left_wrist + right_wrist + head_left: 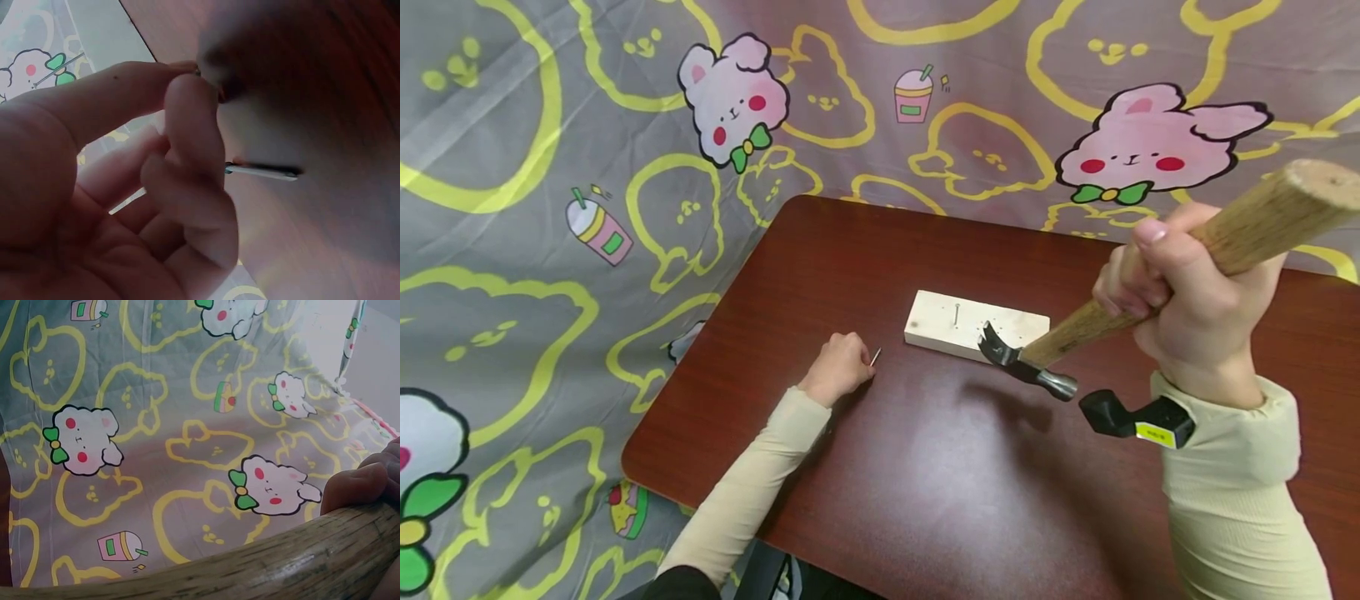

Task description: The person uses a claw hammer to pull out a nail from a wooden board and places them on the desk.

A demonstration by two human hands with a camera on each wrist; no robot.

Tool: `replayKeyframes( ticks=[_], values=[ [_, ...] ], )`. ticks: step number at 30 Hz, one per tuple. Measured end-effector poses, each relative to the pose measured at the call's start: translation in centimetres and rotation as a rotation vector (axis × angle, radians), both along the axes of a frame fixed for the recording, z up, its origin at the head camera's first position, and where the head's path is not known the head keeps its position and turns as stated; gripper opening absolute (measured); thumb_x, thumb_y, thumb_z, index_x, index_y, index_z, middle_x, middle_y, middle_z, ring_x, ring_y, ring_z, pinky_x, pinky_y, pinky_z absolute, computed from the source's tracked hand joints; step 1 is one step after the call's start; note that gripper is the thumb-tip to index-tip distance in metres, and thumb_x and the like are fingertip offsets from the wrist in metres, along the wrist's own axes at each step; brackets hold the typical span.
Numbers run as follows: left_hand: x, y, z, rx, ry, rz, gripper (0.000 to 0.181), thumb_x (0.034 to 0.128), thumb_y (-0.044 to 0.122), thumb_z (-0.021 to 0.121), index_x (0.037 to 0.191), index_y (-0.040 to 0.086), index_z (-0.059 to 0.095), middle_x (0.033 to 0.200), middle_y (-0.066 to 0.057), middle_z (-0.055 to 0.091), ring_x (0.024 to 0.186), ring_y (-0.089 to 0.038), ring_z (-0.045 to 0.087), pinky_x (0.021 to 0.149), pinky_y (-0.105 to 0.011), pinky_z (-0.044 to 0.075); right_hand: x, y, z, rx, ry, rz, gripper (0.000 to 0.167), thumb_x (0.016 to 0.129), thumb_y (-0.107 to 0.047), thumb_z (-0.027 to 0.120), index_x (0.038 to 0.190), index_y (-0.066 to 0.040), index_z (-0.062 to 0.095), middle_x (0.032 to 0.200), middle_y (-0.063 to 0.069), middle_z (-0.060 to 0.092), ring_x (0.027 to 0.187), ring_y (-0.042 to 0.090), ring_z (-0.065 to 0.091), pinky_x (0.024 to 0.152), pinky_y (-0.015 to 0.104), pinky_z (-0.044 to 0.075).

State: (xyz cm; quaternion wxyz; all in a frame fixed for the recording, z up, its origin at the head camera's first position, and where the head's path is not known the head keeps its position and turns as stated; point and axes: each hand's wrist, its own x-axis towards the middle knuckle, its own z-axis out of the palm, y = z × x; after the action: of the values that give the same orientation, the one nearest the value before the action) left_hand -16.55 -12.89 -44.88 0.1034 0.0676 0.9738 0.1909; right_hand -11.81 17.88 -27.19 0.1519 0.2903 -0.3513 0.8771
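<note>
My right hand (1198, 292) grips the wooden handle of a claw hammer (1075, 329), whose metal head hangs in front of the block's right part. In the right wrist view the handle (250, 569) crosses the bottom, with part of the hand (359, 487) at the right edge. A pale wood block (951, 337) lies on the table with a nail (957, 314) standing in it. Left of the block, my left hand (838, 367) is low over the table, fingers curled. A nail (265, 172) sticks out past the fingers of that hand (181, 162); thumb and index tips meet on something tiny.
The brown table (880, 500) has a rounded corner at the left. A patterned grey and pink cloth (865, 100) hangs behind it and along its left side. A black device with a yellow label (1157, 433) is at my right wrist.
</note>
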Motion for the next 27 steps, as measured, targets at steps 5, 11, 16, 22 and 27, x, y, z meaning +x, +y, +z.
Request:
replayKeyframes(
  ticks=[5, 11, 16, 22, 27],
  values=[
    [0.0, 0.1, -0.1, 0.0, -0.004, 0.019, 0.017, 0.0759, 0.015, 0.075, 0.06, 0.013, 0.069, 0.066, -0.003, 0.066, 0.062, -0.021, 0.06, 0.06, -0.036, 0.051, 0.0, 0.0, 0.0, -0.005, 0.007, 0.007, 0.032, 0.081, 0.021, 0.032, 0.055, 0.002, 0.025, 0.043, 0.003, 0.025, 0.034, 0.015, 0.025, 0.031, 0.028, 0.021],
    [0.1, 0.2, -0.1, 0.011, 0.017, 0.028, 0.018, 0.0737, 0.012, 0.075, 0.057, 0.012, 0.066, 0.063, -0.004, 0.064, 0.06, -0.023, 0.06, 0.058, -0.038, 0.051, -0.1, 0.1, -0.1, 0.007, 0.012, 0.018, 0.032, 0.081, 0.021, 0.033, 0.055, 0.002, 0.025, 0.043, 0.003, 0.025, 0.034, 0.014, 0.025, 0.031, 0.027, 0.021],
    [0.0, 0.3, 0.3, 0.005, 0.031, 0.025, 0.018, 0.074, 0.015, 0.076, 0.059, 0.011, 0.066, 0.065, -0.005, 0.065, 0.063, -0.025, 0.063, 0.061, -0.04, 0.053, -0.2, 0.0, -0.2, 0.02, 0.019, 0.011, 0.033, 0.08, 0.02, 0.035, 0.054, 0.002, 0.025, 0.043, 0.003, 0.025, 0.033, 0.014, 0.025, 0.031, 0.027, 0.021],
    [-1.0, 1.2, 1.6, 0.021, 0.085, -0.054, 0.026, 0.0747, 0.021, 0.08, 0.091, 0.002, 0.071, 0.088, -0.01, 0.067, 0.082, -0.027, 0.065, 0.075, -0.04, 0.054, -0.3, 0.0, -0.2, 0.023, 0.013, 0.01, 0.033, 0.08, 0.02, 0.036, 0.054, 0.002, 0.025, 0.043, 0.003, 0.025, 0.033, 0.014, 0.025, 0.031, 0.027, 0.02],
    [-2.6, 3.2, 2.6, 0.034, 0.084, -0.203, 0.083, 0.0721, 0.029, 0.085, 0.14, 0.001, 0.046, 0.131, -0.016, 0.052, 0.119, -0.032, 0.052, 0.102, -0.041, 0.046, -0.5, -0.1, -0.4, 0.001, 0.007, 0.019, 0.026, 0.081, 0.021, 0.037, 0.06, 0.007, 0.032, 0.044, 0.006, 0.027, 0.034, 0.016, 0.025, 0.031, 0.026, 0.02]
  ],
)
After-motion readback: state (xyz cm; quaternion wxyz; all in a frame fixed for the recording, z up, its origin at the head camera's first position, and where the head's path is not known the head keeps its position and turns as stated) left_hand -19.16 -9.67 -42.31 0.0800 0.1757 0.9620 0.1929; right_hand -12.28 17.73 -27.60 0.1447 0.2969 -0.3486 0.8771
